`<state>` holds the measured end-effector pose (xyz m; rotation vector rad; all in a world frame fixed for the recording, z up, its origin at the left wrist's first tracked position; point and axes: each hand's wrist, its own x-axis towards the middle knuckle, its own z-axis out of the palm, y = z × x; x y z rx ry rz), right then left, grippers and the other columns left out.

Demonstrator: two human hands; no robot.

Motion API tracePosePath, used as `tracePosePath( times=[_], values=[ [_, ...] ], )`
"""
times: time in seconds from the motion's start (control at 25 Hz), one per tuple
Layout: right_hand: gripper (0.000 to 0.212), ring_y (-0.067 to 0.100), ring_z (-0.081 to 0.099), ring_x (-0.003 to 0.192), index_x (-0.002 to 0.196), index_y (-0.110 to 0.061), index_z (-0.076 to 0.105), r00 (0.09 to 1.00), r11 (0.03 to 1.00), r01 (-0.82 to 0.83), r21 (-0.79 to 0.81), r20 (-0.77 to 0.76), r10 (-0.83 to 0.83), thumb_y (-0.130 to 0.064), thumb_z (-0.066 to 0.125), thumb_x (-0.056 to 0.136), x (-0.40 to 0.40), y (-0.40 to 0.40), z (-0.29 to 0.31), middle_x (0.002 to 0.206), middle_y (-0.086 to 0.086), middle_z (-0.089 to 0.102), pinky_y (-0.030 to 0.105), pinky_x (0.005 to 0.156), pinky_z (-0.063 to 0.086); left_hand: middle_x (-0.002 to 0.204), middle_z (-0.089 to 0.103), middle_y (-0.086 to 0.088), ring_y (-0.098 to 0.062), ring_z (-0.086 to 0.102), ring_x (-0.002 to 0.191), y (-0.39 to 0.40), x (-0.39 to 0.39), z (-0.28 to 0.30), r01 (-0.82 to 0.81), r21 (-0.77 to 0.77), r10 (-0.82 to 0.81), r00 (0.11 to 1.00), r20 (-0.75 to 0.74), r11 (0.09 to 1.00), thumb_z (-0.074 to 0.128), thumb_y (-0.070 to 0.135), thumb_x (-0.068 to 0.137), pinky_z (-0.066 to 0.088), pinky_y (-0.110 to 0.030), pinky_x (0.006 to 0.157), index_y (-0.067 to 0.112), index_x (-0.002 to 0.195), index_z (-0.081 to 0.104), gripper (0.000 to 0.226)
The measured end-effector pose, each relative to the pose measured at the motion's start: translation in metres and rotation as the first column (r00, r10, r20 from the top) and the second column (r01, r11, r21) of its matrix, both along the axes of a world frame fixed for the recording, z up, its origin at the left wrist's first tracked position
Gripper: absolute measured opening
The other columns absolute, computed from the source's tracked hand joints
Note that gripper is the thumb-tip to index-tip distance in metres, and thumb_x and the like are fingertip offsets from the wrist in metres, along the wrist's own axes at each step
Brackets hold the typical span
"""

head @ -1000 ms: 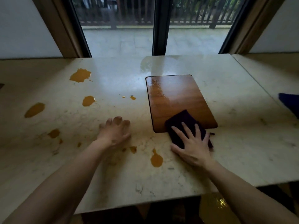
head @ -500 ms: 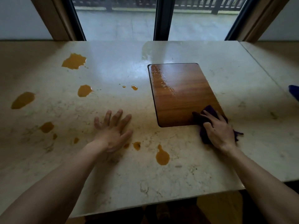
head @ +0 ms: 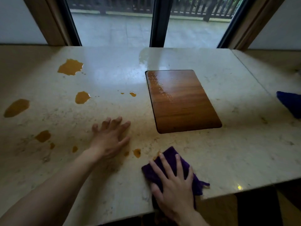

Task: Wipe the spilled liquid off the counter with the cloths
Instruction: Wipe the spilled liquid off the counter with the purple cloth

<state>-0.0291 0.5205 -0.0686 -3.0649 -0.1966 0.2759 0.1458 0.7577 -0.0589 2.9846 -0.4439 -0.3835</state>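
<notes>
Our right hand (head: 175, 187) lies flat on the purple cloth (head: 169, 168), fingers straight and spread, pressing it onto the counter (head: 228, 152) close to the near edge. The cloth's frayed corner reaches towards that edge, and an orange trace shows just at its far-left corner. Our left hand (head: 109, 138) rests palm down on the bare stone, fingers relaxed and holding nothing, a little left of the cloth and nearer the middle of the counter.

Just beside the cloth, between our two hands, sit two small orange drops (head: 137, 152). More puddles lie further left: a cluster near the left hand's wrist side (head: 43, 136), one towards the left edge (head: 16, 107), one mid-left (head: 82, 97), and the biggest near the far-left corner (head: 70, 66). Two tiny drops (head: 132, 94) sit just left of the wooden board (head: 182, 101), which is set in the counter and shows a wet sheen along its left side. A blue cloth (head: 291, 102) lies at the right edge, well apart from everything.

We judge most of the spill not yet wiped. The risks: a sweep towards the near edge could push liquid off onto the floor, a soaked cloth could smear rather than lift, and our left wrist could drag through nearby drops.
</notes>
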Motion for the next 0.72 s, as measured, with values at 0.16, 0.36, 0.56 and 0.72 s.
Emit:
tracePosePath(
  times=[0.16,0.36,0.56,0.72],
  values=[
    [0.060,0.037,-0.006,0.149,0.149,-0.054,0.007,0.990,0.986,0.137,0.096,0.010,-0.138,-0.064,0.023,0.092,0.098,0.023,0.010,0.163,-0.012,-0.001,0.073,0.107,-0.002,0.148,0.037,0.008,-0.028,0.024,0.137,0.024,0.028,0.005,0.119,0.001,-0.118,0.984,0.134,0.993,0.023,0.074,0.079,0.021,-0.056,0.104,0.052,0.135,0.035,0.062],
    [0.058,0.037,-0.006,0.148,0.148,-0.052,0.006,0.982,0.976,0.172,0.136,0.053,-0.180,-0.065,0.010,0.092,0.245,0.013,0.005,0.165,-0.007,0.004,0.075,0.107,-0.003,0.146,0.034,0.003,-0.042,0.028,0.136,0.034,0.038,-0.006,0.179,0.077,-0.187,0.976,0.111,0.981,0.042,0.076,0.079,0.026,-0.068,0.103,0.050,0.134,0.038,0.061],
    [0.059,0.037,-0.006,0.148,0.149,-0.051,0.011,0.953,0.945,0.295,0.138,0.023,-0.301,-0.061,0.015,0.092,0.422,0.010,0.001,0.165,-0.006,0.005,0.075,0.107,-0.003,0.131,0.061,-0.006,-0.047,0.054,0.120,0.035,0.042,-0.016,0.236,0.050,-0.238,0.905,0.352,0.971,0.042,0.067,0.086,0.037,-0.070,0.095,0.040,0.122,0.058,0.048],
    [0.062,0.040,-0.005,0.148,0.152,-0.043,0.011,0.932,0.927,0.353,0.128,0.031,-0.360,-0.062,0.016,0.093,0.543,0.009,0.004,0.165,0.002,0.001,0.074,0.108,-0.002,0.112,0.071,0.008,-0.036,0.063,0.109,0.024,0.048,-0.036,0.186,-0.030,-0.140,0.827,0.545,0.982,0.057,0.062,0.079,0.044,-0.063,0.092,0.048,0.102,0.062,0.028]
  ],
)
